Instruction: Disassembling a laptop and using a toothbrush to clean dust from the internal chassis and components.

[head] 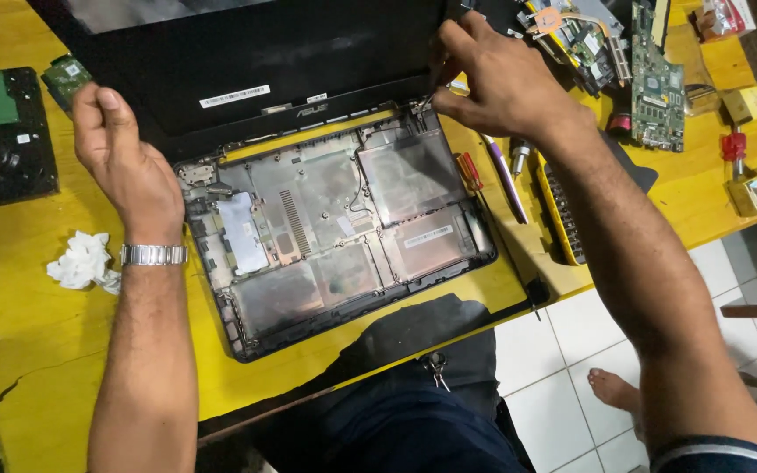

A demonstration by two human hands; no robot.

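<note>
A gutted laptop base lies on the yellow table, its lid folded back. The lid's left edge is gripped by the left hand. A thin tool, barely visible, is pinched by the right hand at the right hinge. A screwdriver lies beside the base.

Around the opened laptop base, the yellow table lies bare in front and front-left, so a hand can pass there. To its left sit a crumpled tissue and a hard drive. Behind it the raised black screen blocks reach. To its right, screwdrivers and circuit boards crowd the tabletop (little room between them).
</note>
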